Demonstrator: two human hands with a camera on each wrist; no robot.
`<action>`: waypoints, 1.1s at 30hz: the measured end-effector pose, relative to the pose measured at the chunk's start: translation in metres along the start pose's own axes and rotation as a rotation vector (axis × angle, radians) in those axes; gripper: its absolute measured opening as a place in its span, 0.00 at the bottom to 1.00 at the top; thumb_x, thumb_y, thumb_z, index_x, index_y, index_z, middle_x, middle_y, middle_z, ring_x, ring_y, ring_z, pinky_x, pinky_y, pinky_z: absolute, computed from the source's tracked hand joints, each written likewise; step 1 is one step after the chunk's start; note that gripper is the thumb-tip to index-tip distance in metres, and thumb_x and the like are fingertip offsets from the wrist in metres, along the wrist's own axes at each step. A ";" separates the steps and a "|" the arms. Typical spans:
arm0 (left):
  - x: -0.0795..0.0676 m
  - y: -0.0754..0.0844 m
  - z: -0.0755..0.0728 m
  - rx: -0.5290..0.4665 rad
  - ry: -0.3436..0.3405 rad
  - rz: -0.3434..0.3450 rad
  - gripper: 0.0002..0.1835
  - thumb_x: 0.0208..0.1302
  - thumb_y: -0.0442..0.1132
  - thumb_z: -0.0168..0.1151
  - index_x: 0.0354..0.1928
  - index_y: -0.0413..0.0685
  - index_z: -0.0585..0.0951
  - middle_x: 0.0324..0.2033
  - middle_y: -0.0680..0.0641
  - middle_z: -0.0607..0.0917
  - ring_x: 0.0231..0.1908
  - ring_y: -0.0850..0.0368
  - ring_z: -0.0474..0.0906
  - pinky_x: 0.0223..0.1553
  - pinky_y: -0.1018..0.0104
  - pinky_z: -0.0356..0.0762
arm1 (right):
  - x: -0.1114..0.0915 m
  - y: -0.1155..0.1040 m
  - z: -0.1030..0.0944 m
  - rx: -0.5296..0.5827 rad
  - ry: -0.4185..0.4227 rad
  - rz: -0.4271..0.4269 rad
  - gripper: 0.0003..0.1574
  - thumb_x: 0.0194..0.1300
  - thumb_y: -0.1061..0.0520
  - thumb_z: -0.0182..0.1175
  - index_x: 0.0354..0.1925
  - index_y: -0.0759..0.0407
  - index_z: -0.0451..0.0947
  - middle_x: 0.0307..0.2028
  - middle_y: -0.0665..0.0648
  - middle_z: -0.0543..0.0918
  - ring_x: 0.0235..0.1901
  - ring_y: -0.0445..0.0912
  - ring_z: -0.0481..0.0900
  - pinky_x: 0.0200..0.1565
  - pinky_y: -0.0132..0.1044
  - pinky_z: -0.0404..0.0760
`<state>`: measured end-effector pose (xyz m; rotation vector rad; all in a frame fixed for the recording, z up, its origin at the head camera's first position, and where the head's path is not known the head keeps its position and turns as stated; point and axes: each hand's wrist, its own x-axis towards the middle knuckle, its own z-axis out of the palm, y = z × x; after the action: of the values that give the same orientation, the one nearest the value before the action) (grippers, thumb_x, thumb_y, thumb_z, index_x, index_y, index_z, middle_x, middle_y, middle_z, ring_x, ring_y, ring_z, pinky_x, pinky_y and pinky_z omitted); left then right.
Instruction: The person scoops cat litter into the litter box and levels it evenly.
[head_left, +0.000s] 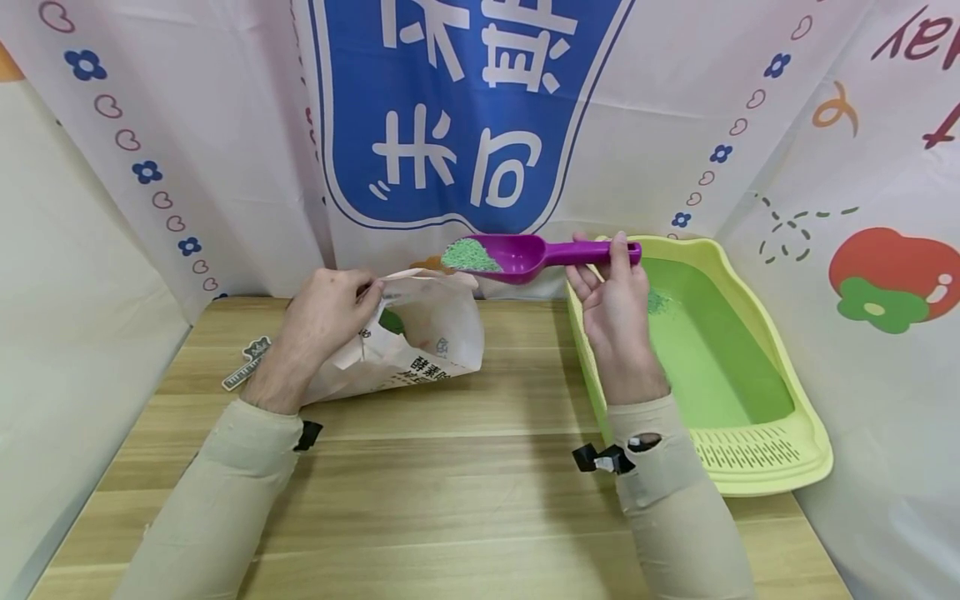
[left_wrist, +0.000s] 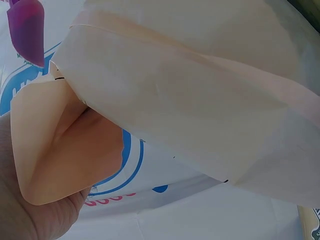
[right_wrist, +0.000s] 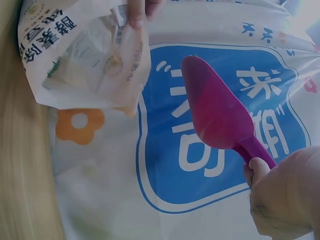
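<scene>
Near the back of the table, my left hand [head_left: 330, 312] grips the upper edge of a pale printed bag [head_left: 461, 337], whose mouth gapes to the right. Something green shows inside the bag. In the left wrist view a folded flap of the bag [left_wrist: 75, 155] covers most of the fingers. My right hand [head_left: 618, 308] holds a purple scoop [head_left: 525, 254] by its handle, roughly level, its blade pointing left. Green granules [head_left: 468, 255] fill the front of the blade, just above the bag's right side. From the right wrist, the scoop's underside [right_wrist: 217, 107] shows.
A light green litter box [head_left: 806, 442] stands at the right, with some green granules [head_left: 658, 302] on its floor and a slotted front ledge. Left of the bag lies a small flat ruler-like piece [head_left: 247, 364] on the wooden table [head_left: 420, 500]. A printed curtain [head_left: 247, 167] hangs behind.
</scene>
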<state>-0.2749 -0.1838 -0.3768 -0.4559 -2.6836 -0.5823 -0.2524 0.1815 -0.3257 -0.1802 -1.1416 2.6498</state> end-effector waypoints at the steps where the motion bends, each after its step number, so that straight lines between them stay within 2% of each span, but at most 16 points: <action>1: 0.000 0.000 0.000 -0.001 -0.002 -0.001 0.15 0.79 0.46 0.58 0.44 0.44 0.89 0.34 0.42 0.92 0.29 0.50 0.86 0.32 0.51 0.83 | 0.001 -0.003 -0.001 0.002 0.003 -0.006 0.22 0.79 0.43 0.54 0.55 0.58 0.69 0.54 0.65 0.88 0.45 0.54 0.94 0.53 0.42 0.89; 4: 0.000 0.000 0.000 -0.003 -0.004 -0.002 0.15 0.79 0.46 0.58 0.45 0.44 0.89 0.34 0.42 0.92 0.29 0.49 0.87 0.33 0.51 0.84 | 0.004 -0.012 -0.003 -0.003 0.012 -0.024 0.23 0.80 0.43 0.54 0.58 0.58 0.69 0.55 0.65 0.88 0.47 0.54 0.94 0.54 0.41 0.89; 10: 0.000 0.000 0.000 -0.005 -0.007 -0.005 0.16 0.79 0.46 0.57 0.45 0.45 0.90 0.35 0.42 0.92 0.30 0.49 0.87 0.33 0.51 0.84 | 0.011 -0.027 -0.008 0.042 0.041 -0.062 0.20 0.80 0.44 0.54 0.57 0.57 0.69 0.53 0.66 0.89 0.48 0.56 0.93 0.54 0.42 0.89; 19: 0.000 0.000 0.000 -0.006 -0.012 -0.008 0.15 0.79 0.46 0.58 0.45 0.45 0.90 0.34 0.42 0.92 0.29 0.50 0.87 0.32 0.52 0.84 | 0.019 -0.050 -0.021 0.131 0.098 -0.060 0.21 0.78 0.46 0.58 0.60 0.55 0.69 0.55 0.67 0.88 0.59 0.59 0.88 0.56 0.43 0.89; 27: -0.001 0.001 -0.001 -0.004 -0.020 -0.013 0.16 0.79 0.46 0.58 0.48 0.45 0.89 0.37 0.41 0.93 0.32 0.48 0.89 0.34 0.50 0.85 | 0.027 -0.070 -0.037 0.205 0.144 -0.050 0.22 0.78 0.45 0.58 0.61 0.53 0.69 0.56 0.66 0.88 0.57 0.58 0.89 0.55 0.44 0.89; 33: 0.000 0.001 0.000 -0.002 -0.018 -0.015 0.15 0.79 0.46 0.58 0.45 0.45 0.90 0.35 0.42 0.93 0.31 0.49 0.88 0.33 0.50 0.85 | 0.034 -0.084 -0.051 0.268 0.193 -0.052 0.22 0.76 0.45 0.60 0.61 0.52 0.69 0.57 0.66 0.87 0.56 0.58 0.90 0.55 0.45 0.90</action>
<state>-0.2742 -0.1830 -0.3764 -0.4434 -2.7059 -0.5884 -0.2596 0.2827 -0.2999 -0.3411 -0.7146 2.6372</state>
